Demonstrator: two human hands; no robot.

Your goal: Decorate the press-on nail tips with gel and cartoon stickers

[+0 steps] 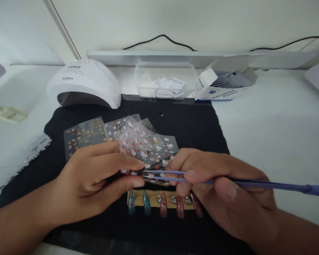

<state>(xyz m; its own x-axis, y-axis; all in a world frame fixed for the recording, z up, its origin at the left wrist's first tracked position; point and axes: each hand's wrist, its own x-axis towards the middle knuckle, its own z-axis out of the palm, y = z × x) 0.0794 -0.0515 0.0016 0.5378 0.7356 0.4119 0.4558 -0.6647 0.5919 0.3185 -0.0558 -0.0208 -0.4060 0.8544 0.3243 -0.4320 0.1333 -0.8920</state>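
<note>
My left hand (95,180) is closed, pinching the near edge of a clear nail-sticker sheet (146,145) with small white and red figures. My right hand (223,191) is closed on purple tweezers (255,183), whose tips meet the sheet beside my left thumb. Just below both hands lies a tan strip (170,199) carrying several long false nails in teal, red and brown. More sticker sheets (85,136) are fanned out on the black mat (191,127) behind my hands.
A white nail lamp (85,83) stands at the back left. Behind the mat are a clear plastic tub of white pads (164,81) and an open box of alcohol pads (223,86). A patterned foil strip (18,159) lies at the left. Black cables run along the wall.
</note>
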